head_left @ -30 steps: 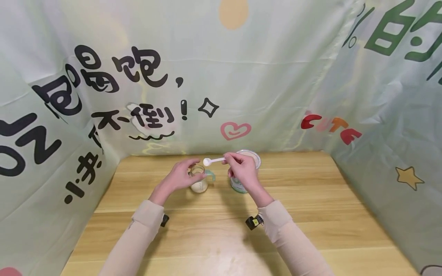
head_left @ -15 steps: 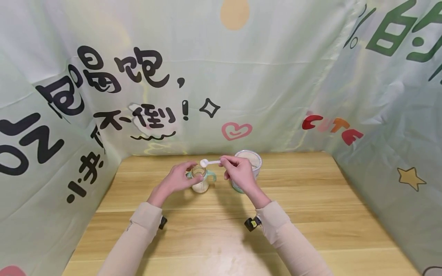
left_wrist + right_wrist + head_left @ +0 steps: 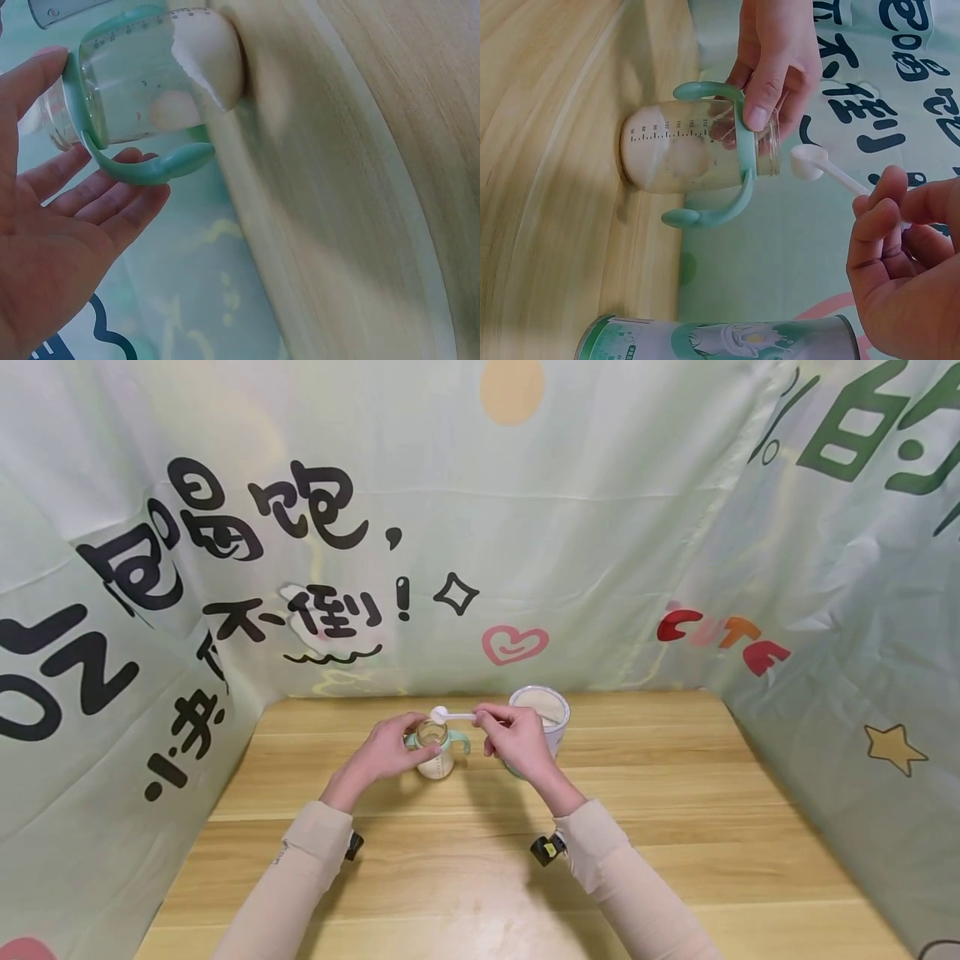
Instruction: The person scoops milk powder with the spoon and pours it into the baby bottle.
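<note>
A clear baby bottle [image 3: 437, 767] with a mint-green two-handled ring [image 3: 746, 142] stands uncapped on the wooden table, with off-white powder lying sloped in its bottom. My left hand [image 3: 385, 748] holds it round the neck, the thumb on the ring at the near side and fingers behind. Between thumb and fingers my right hand [image 3: 516, 739] pinches the handle of a white measuring scoop [image 3: 808, 162]. The scoop's bowl is right at the bottle's mouth; what it contains is hard to see. Just behind the right hand is a milk powder can [image 3: 557, 737], lidless, pale powder inside.
The wooden table [image 3: 480, 877] ends at a pale printed cloth [image 3: 600, 568] that hangs along the back and both sides. The can stands a short way right of the bottle, partly hidden by the right hand in the head view.
My right hand has moved a little left and down, bringing the scoop from beside the bottle to over its mouth. The left hand keeps its hold on the bottle.
</note>
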Available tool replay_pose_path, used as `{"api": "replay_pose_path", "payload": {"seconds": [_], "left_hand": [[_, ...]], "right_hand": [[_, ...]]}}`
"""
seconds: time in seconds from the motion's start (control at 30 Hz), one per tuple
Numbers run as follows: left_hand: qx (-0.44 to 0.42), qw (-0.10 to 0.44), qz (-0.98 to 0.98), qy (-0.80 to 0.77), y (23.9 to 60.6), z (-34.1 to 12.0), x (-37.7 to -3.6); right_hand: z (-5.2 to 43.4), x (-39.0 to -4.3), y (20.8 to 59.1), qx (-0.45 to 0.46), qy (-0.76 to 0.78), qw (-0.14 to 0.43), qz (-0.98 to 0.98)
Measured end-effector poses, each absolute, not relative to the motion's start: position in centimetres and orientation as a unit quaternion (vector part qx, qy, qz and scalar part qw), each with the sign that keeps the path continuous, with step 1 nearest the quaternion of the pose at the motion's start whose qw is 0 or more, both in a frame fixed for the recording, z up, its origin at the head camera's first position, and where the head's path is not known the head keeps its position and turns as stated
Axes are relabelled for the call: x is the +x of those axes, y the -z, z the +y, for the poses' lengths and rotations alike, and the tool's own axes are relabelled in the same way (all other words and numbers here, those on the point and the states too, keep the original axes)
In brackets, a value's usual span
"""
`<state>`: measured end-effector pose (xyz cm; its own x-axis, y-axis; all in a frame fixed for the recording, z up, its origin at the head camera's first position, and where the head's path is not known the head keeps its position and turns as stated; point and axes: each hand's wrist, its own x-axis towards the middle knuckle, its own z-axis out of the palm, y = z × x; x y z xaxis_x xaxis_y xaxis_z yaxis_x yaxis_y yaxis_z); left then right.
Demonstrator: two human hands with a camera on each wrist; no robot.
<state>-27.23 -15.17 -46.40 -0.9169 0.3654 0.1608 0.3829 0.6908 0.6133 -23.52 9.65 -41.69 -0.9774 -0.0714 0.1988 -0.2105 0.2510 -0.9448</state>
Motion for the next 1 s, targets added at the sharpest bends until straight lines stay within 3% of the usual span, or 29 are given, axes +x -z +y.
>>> {"api": "replay_pose_path", "payload": {"seconds": [1.0], "left_hand": [[-0.193,0.007,-0.917,0.349,46.45,-14.99,-27.13]], "right_hand": [[9.62,-22.92,42.59,0.107,-0.564,0.045,-0.817]]}}
